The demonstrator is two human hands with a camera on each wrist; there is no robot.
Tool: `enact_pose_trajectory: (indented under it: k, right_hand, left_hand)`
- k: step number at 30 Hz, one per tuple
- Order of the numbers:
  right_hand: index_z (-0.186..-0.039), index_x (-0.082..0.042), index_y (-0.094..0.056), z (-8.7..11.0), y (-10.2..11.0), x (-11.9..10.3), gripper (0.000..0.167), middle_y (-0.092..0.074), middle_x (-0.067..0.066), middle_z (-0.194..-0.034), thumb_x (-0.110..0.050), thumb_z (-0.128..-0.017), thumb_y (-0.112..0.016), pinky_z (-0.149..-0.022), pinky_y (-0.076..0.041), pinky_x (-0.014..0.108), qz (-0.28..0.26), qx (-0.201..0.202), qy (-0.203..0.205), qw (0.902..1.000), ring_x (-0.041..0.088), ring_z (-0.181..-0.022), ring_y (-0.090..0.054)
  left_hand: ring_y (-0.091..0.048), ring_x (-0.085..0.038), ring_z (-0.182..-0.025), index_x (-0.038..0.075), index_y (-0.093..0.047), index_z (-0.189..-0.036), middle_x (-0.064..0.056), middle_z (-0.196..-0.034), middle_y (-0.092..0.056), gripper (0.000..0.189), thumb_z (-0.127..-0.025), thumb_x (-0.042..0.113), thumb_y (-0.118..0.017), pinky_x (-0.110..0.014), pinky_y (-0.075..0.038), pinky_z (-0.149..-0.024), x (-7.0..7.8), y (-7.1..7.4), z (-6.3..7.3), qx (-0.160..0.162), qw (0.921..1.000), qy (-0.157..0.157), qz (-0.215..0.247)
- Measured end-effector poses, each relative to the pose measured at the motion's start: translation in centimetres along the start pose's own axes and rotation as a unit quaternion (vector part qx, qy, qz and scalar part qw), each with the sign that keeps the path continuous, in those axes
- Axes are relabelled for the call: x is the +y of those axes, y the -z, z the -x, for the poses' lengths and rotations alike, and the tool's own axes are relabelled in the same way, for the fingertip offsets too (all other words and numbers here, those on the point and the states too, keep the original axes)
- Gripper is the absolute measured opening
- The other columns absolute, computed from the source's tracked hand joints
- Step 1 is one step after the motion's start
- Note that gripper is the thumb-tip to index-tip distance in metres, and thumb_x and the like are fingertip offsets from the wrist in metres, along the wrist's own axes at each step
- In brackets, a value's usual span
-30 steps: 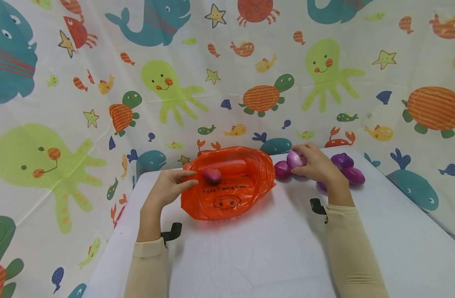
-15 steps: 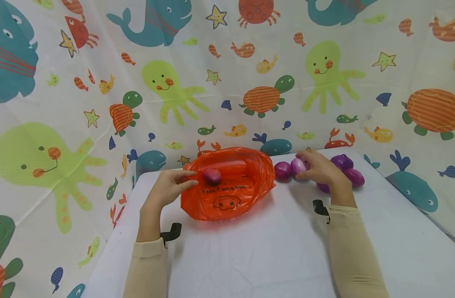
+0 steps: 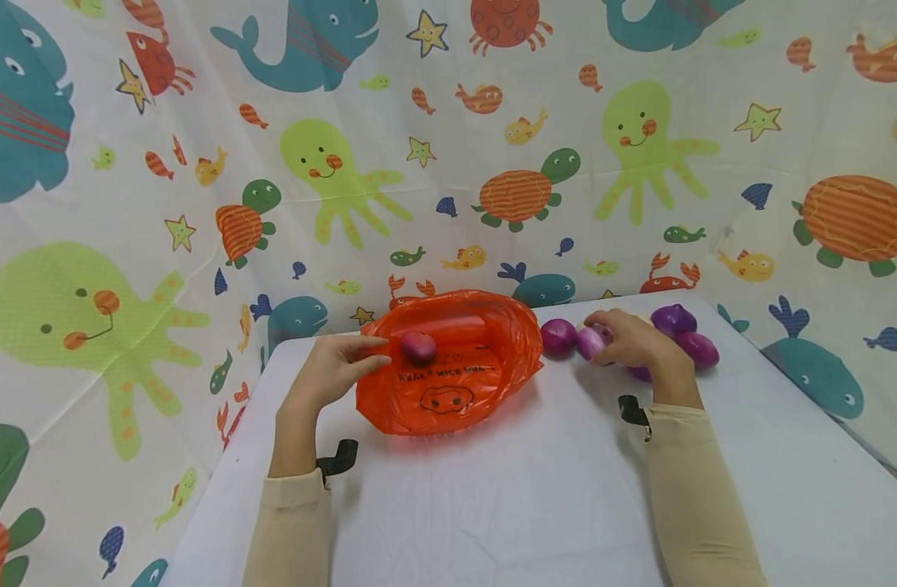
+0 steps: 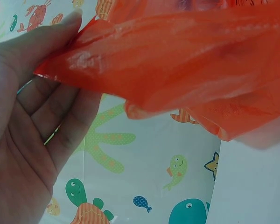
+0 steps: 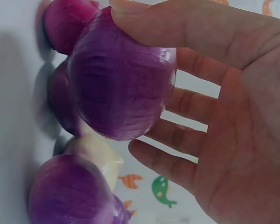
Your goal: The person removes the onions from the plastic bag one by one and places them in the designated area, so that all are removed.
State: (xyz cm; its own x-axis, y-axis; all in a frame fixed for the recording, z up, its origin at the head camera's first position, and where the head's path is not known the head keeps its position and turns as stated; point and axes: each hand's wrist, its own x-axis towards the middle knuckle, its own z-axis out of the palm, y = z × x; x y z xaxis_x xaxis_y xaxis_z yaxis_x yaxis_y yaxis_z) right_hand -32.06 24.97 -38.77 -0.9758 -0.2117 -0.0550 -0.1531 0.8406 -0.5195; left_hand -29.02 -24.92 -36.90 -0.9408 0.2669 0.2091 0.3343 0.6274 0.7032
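Note:
My left hand (image 3: 333, 368) pinches the left edge of an open red plastic bag (image 3: 448, 416) between thumb and fingers; the left wrist view shows the bag's corner (image 4: 84, 60) in that grip. One reddish-purple onion (image 3: 418, 347) lies inside the bag. To the right of it, my right hand (image 3: 632, 338) holds a purple onion (image 5: 121, 79), thumb on one side and fingers round the other, low at the table's back edge. Another red onion (image 3: 558, 337) sits just left of the held one, between it and the bag.
Beyond the right wrist, several more onions (image 3: 696, 349) lie grouped on the white table (image 3: 492, 505). A curtain (image 3: 448, 122) printed with sea animals hangs close behind the table and along its left side.
My right hand has come down and slightly right, bringing its onion lower, closer to the tabletop. The left hand and the bag stay where they were.

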Motion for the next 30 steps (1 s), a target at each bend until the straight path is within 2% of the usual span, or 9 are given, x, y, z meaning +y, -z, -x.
enact_pose_trajectory:
  k: [14, 21, 30]
  right_hand:
    - [-0.147, -0.015, -0.053, 0.1, -0.3, 0.8, 0.07, -0.059, 0.018, -0.134, -0.027, -0.085, -0.083, -0.101, -0.051, 0.062, -0.007, -0.031, -0.019, 0.9993, 0.038, -0.125, -0.052]
    - [-0.147, -0.011, -0.053, -0.4, -0.6, 1.4, 0.073, -0.054, 0.021, -0.137, -0.027, -0.083, -0.084, -0.107, -0.046, 0.066, -0.01, -0.035, -0.029, 0.9989, 0.041, -0.126, -0.05]
    - [-0.149, -0.014, -0.052, -0.3, -0.8, 1.5, 0.076, -0.051, 0.021, -0.138, -0.026, -0.082, -0.086, -0.105, -0.046, 0.068, -0.012, -0.047, -0.051, 0.9975, 0.043, -0.129, -0.047]
  left_hand:
    - [-0.072, -0.021, -0.094, 0.02, -0.076, -0.128, -0.003, -0.109, -0.078, 0.037, -0.094, 0.035, -0.078, -0.037, -0.064, -0.084, -0.2, -0.3, 0.0, 0.001, 1.0, 0.002, 0.001]
    - [-0.073, -0.021, -0.094, 0.021, -0.077, -0.126, -0.003, -0.11, -0.078, 0.034, -0.094, 0.033, -0.079, -0.038, -0.064, -0.084, 0.0, -0.2, 0.0, 0.001, 1.0, -0.002, -0.001]
    - [-0.073, -0.02, -0.092, 0.018, -0.077, -0.126, -0.004, -0.109, -0.078, 0.035, -0.094, 0.032, -0.079, -0.037, -0.065, -0.083, 0.0, -0.2, 0.0, 0.002, 1.0, -0.007, -0.002]
